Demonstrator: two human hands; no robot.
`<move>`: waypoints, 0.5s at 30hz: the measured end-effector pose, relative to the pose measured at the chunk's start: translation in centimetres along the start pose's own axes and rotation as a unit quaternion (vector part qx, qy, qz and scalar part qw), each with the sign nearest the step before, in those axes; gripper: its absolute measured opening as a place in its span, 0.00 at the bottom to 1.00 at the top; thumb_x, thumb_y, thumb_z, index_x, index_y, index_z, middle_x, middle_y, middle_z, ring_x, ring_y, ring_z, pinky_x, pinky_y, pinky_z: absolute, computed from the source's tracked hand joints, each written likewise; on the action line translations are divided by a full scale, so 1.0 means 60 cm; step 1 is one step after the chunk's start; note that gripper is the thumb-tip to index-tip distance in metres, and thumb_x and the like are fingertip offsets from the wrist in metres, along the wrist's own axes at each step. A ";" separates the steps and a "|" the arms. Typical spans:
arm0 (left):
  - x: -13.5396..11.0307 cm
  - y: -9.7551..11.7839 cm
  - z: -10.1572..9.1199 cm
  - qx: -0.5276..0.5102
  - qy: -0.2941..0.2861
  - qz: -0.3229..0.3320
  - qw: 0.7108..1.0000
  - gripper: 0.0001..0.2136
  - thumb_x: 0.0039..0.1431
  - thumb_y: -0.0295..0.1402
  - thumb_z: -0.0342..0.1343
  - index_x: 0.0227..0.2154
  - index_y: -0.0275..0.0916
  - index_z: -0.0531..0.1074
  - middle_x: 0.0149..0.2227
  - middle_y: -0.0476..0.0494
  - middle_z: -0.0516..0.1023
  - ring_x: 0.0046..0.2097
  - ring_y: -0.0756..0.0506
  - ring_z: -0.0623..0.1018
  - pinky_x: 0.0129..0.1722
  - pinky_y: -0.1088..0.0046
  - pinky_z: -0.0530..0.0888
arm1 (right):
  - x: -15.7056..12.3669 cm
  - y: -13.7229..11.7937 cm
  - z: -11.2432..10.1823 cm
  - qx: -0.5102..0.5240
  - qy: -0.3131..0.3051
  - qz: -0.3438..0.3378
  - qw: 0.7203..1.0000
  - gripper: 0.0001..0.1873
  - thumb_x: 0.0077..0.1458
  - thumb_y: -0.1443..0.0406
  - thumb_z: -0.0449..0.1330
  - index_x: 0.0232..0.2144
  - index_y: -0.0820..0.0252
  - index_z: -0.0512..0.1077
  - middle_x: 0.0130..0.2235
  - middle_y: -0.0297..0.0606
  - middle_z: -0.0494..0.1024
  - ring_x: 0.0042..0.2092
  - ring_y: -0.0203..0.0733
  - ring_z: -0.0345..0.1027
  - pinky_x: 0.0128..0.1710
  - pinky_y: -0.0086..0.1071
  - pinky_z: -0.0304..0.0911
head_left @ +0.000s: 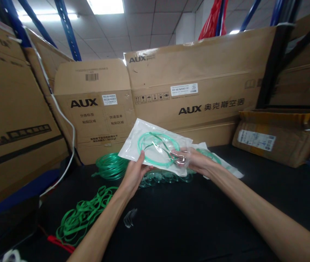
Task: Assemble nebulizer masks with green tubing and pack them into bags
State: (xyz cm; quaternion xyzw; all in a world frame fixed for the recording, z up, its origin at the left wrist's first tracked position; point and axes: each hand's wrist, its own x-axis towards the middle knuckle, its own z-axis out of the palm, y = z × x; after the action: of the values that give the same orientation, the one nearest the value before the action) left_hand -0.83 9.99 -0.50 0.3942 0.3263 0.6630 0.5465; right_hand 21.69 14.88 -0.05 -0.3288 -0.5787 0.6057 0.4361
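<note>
A clear-fronted, white-backed plastic pouch [129,145] is held up tilted above the table, with a coil of green tubing [144,140] and a dark green strap [158,138] inside it. My left hand [137,173] pinches the pouch's lower left edge, thumb on the front. At the pouch's right end, the curled fingers of my right hand [191,159] show through the film by the coil. Whether they are inside the pouch or behind it, I cannot tell. Below the pouch lies a row of clear greenish plastic pieces [160,179], partly hidden.
Left of the pouch sit a green tubing bundle [111,165] and tangled green straps [82,218]. A small clear piece [129,217] lies on the black table [187,222]. Another pouch [232,169] lies right, near an open carton [269,140]. Cardboard walls [155,109] stand behind.
</note>
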 end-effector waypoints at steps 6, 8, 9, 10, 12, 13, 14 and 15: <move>0.012 0.015 -0.005 -0.046 0.072 0.024 0.996 0.13 0.73 0.35 0.51 0.47 0.33 0.77 0.48 0.36 0.82 0.40 0.46 0.83 0.35 0.74 0.82 | -0.012 -0.036 -0.029 0.007 0.024 -0.027 0.999 0.11 0.56 0.63 0.70 0.30 0.66 0.75 0.28 0.32 0.75 0.26 0.31 0.67 0.25 0.26 0.66; 0.018 0.020 -0.013 -0.060 0.111 0.049 0.991 0.12 0.74 0.35 0.49 0.49 0.35 0.75 0.47 0.39 0.83 0.39 0.48 0.82 0.37 0.75 0.82 | -0.017 -0.051 -0.045 0.011 0.047 -0.046 0.998 0.14 0.49 0.62 0.75 0.27 0.67 0.76 0.27 0.34 0.75 0.23 0.30 0.65 0.22 0.26 0.64; 0.021 0.022 -0.017 -0.065 0.130 0.060 0.988 0.12 0.74 0.34 0.49 0.49 0.36 0.75 0.46 0.40 0.83 0.38 0.49 0.82 0.38 0.76 0.82 | -0.020 -0.058 -0.054 0.012 0.064 -0.059 0.996 0.15 0.47 0.62 0.76 0.27 0.67 0.76 0.26 0.35 0.75 0.23 0.30 0.64 0.22 0.26 0.64; 0.024 0.024 -0.021 -0.068 0.146 0.069 0.985 0.12 0.74 0.34 0.49 0.50 0.36 0.74 0.44 0.41 0.83 0.37 0.49 0.82 0.38 0.76 0.82 | -0.023 -0.065 -0.063 0.014 0.085 -0.075 0.993 0.16 0.45 0.61 0.77 0.26 0.66 0.76 0.26 0.35 0.75 0.23 0.31 0.65 0.22 0.26 0.64; 0.028 0.024 -0.028 -0.069 0.167 0.078 0.980 0.12 0.73 0.33 0.50 0.51 0.36 0.74 0.43 0.41 0.83 0.36 0.50 0.82 0.40 0.76 0.82 | -0.028 -0.078 -0.084 0.016 0.132 -0.117 0.984 0.16 0.44 0.60 0.77 0.27 0.64 0.76 0.26 0.34 0.75 0.24 0.32 0.66 0.22 0.26 0.66; 0.029 0.023 -0.030 -0.066 0.171 0.078 0.980 0.12 0.73 0.33 0.50 0.51 0.35 0.74 0.42 0.41 0.83 0.36 0.50 0.83 0.41 0.75 0.82 | -0.030 -0.084 -0.093 0.017 0.156 -0.140 0.978 0.16 0.45 0.60 0.77 0.27 0.62 0.76 0.26 0.34 0.75 0.24 0.33 0.67 0.22 0.27 0.66; 0.029 0.022 -0.032 -0.061 0.173 0.075 0.980 0.12 0.73 0.33 0.51 0.51 0.34 0.74 0.42 0.40 0.83 0.36 0.49 0.83 0.42 0.75 0.82 | -0.032 -0.089 -0.102 0.018 0.178 -0.163 0.970 0.15 0.46 0.60 0.76 0.27 0.61 0.75 0.27 0.34 0.75 0.25 0.34 0.68 0.22 0.27 0.67; 0.029 0.020 -0.033 -0.054 0.170 0.070 0.981 0.12 0.73 0.33 0.51 0.50 0.33 0.75 0.42 0.40 0.83 0.37 0.49 0.84 0.43 0.74 0.82 | -0.034 -0.094 -0.110 0.019 0.198 -0.185 0.962 0.15 0.47 0.59 0.76 0.28 0.60 0.75 0.28 0.34 0.76 0.25 0.34 0.68 0.22 0.27 0.68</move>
State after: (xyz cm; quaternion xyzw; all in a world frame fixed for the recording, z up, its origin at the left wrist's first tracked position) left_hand -3.29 11.48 -0.09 0.2673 0.3499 0.7738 0.4554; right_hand 29.32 15.47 4.53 -0.3207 -0.5201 0.4483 0.6524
